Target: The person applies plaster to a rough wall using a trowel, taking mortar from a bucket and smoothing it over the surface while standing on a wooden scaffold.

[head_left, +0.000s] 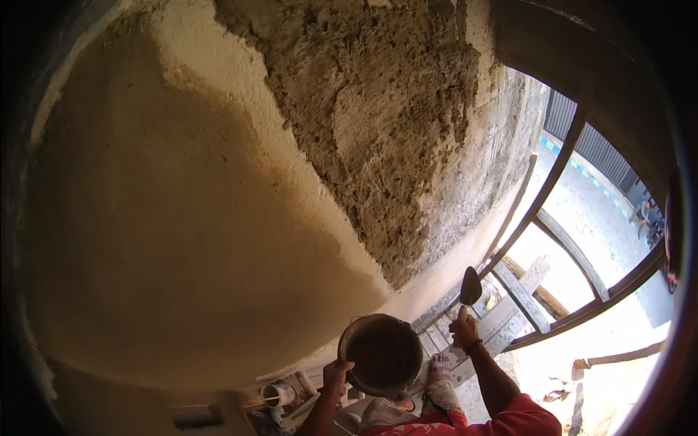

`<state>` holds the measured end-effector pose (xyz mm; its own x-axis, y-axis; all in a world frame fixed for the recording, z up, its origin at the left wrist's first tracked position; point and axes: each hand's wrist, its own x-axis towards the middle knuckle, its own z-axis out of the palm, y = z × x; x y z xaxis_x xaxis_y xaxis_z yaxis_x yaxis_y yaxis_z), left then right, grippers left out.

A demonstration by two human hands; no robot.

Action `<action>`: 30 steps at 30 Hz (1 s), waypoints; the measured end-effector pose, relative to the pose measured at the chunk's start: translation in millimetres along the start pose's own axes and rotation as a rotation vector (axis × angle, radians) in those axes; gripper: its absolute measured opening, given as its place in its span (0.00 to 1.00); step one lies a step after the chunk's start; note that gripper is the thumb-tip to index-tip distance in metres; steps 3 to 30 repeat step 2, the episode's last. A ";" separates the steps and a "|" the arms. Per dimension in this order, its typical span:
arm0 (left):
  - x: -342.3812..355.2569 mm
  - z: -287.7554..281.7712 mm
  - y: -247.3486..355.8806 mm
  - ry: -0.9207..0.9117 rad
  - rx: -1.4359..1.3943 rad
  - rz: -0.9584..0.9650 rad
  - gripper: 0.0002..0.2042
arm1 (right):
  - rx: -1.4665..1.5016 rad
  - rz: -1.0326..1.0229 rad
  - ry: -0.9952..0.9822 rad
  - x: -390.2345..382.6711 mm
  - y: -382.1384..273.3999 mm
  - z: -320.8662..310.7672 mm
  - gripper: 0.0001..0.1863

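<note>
My left hand [337, 378] grips the rim of a dark round bucket [401, 336], held in front of my body. A dull brown mass, perhaps mortar, lies inside it, though the shade hides how much. To the right of the bucket, my right hand [464, 331] is closed round the handle of a pointed trowel [470, 286], its blade up and away from me. Beyond both hands rises a wall, with rough, lumpy wet-looking mortar [363, 123] on its upper part and a smoother brown plastered area [167, 203] at the left. A pale strip [291, 156] runs between them.
Wooden planks [502, 316] lie under and beside my feet. A wooden frame with rungs [520, 294] stands at the right, above a bright street where a person [643, 216] sits far off. At lower left are a white pail [278, 394] and a recess [196, 416] in the wall.
</note>
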<state>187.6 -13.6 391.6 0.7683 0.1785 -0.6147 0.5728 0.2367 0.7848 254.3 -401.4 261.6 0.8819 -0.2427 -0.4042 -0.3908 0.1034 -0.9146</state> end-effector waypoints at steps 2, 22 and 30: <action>1.2 -26.3 -16.2 0.118 0.019 -0.018 0.13 | 0.073 0.107 -0.055 -8.8 11.6 -28.8 0.11; 1.2 -26.3 -16.2 0.118 0.019 -0.018 0.13 | 0.073 0.107 -0.055 -8.8 11.6 -28.8 0.11; 1.2 -26.3 -16.2 0.118 0.019 -0.018 0.13 | 0.073 0.107 -0.055 -8.8 11.6 -28.8 0.11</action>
